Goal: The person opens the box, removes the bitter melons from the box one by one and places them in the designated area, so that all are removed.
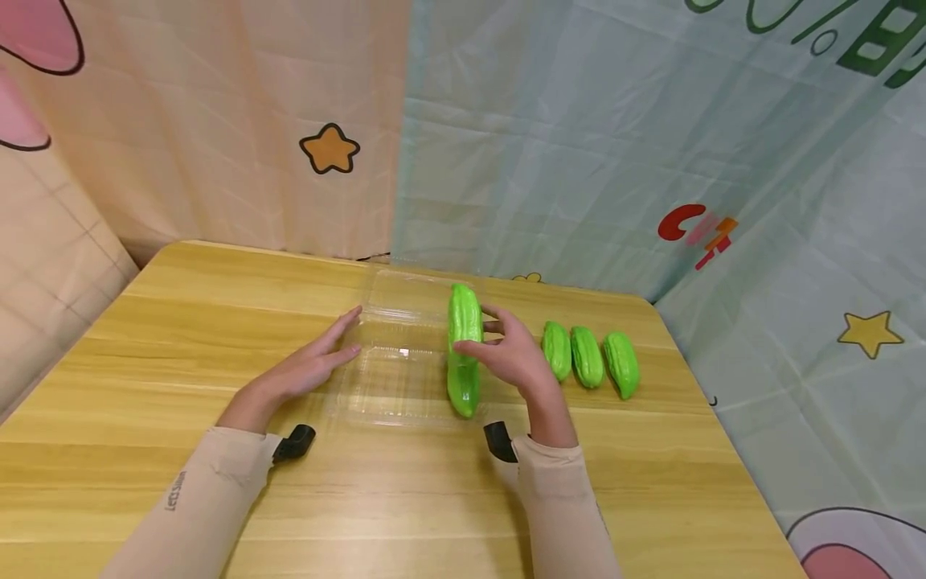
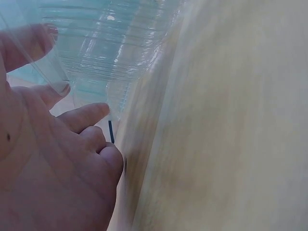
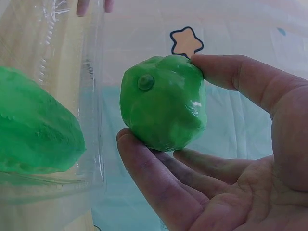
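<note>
My right hand (image 1: 517, 354) pinches a glossy green ridged bitter melon (image 1: 465, 314) between thumb and fingers, above the right part of a clear plastic clamshell box (image 1: 391, 394). In the right wrist view the held bitter melon (image 3: 161, 106) shows its stem end. Another bitter melon (image 3: 38, 127) lies inside the box, and in the head view the held one partly overlaps it. At the box's left side is my left hand (image 1: 307, 370), fingers extended and fingertips right at the clear wall. The left wrist view shows those fingers (image 2: 84, 115) close beside the ridged plastic.
Three more green bitter melons (image 1: 587, 358) lie in a row on the wooden table (image 1: 405, 498), right of my right hand. The box's raised lid (image 1: 412, 293) stands toward the back. Printed curtains (image 1: 542, 161) hang behind the table's far edge.
</note>
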The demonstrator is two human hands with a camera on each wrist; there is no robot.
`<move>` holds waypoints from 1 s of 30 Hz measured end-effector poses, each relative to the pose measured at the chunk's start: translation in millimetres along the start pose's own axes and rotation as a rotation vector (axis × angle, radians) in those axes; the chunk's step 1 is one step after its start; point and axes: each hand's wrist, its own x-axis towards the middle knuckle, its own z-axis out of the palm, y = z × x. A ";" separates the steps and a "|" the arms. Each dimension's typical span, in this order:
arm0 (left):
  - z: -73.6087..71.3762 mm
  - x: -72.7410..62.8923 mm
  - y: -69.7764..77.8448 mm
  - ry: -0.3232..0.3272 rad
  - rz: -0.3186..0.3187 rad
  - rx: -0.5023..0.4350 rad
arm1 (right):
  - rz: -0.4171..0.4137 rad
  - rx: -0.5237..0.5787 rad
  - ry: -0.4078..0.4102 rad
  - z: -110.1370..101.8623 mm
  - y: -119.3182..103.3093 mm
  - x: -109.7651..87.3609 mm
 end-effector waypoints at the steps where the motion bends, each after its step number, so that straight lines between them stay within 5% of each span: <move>1: -0.1 0.1 -0.2 0.000 -0.001 -0.001 | 0.000 -0.003 0.002 -0.7 0.0 -0.1; 30: -0.4 -0.3 -1.3 0.010 -0.005 0.009 | 0.077 -0.034 0.051 -23.0 10.8 -0.3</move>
